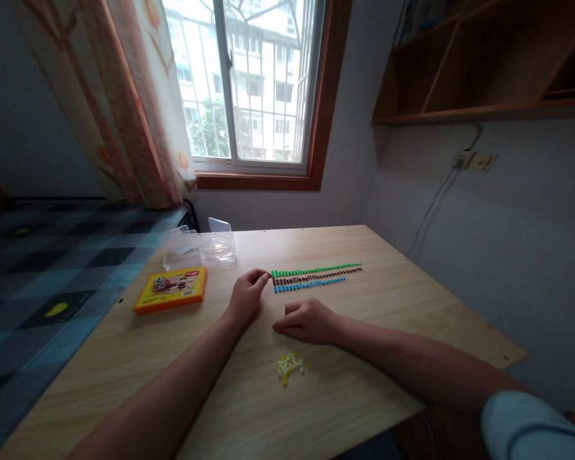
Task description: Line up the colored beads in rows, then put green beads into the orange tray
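Note:
Rows of tiny blocks run across the table: a green row at the back, a brown row in the middle and a blue row in front. My left hand is closed, its thumb and fingertips pinched at the left end of these rows. In front of the blue row, my right hand rests low over the wood with its fingers pinched together, pointing left. Whatever either pinch holds is too small or hidden to make out. A loose pile of yellow and cream tiny pieces lies nearer to me, below my right hand.
On the left of the wooden table lies a yellow-orange box with a printed lid. Behind it stand clear plastic cases, one with its lid up. A bed with a checked cover adjoins the left edge; a wall is at right.

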Tool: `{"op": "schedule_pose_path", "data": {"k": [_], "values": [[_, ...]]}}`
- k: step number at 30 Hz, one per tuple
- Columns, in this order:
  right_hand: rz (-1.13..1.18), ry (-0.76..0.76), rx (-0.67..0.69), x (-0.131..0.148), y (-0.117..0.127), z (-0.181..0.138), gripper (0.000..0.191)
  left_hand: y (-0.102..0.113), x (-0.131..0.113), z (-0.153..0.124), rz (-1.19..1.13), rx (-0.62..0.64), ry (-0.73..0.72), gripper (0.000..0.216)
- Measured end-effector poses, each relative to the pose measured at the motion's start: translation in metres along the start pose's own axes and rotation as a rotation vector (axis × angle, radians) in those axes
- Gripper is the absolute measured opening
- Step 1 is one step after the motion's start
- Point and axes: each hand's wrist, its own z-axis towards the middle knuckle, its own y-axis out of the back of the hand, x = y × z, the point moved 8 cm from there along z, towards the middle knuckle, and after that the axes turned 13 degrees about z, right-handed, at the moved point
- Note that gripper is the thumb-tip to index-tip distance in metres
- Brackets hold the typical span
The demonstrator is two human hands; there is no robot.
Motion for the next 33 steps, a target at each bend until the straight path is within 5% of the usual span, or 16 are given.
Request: {"op": "schedule_pose_path", "data": {"k": [10,14,20,26,33], "values": [[-0.045,-0.134,-0.047,0.002,0.014,-0.032,0.022,0.005,-0.003,-0.003,-0.019,0.017,0.019,0.029],[-0.075,-0.238,-0.093,-0.016,0.047,-0.084,0.026,0.005,0.000,-0.001,-0.016,0.027,0.031,0.029],[-0.236,-0.444,-0.233,-0.081,0.117,-0.150,0.027,0.005,0.001,0.000,-0.007,0.018,0.038,0.030],[-0.264,-0.463,-0.279,-0.132,0.140,-0.137,0.026,0.009,0.002,-0.002,0.013,-0.024,0.061,0.029],[-0.246,-0.433,-0.293,-0.138,0.139,-0.125,0.024,0.011,0.003,-0.001,0.006,-0.024,0.069,0.032]]}}
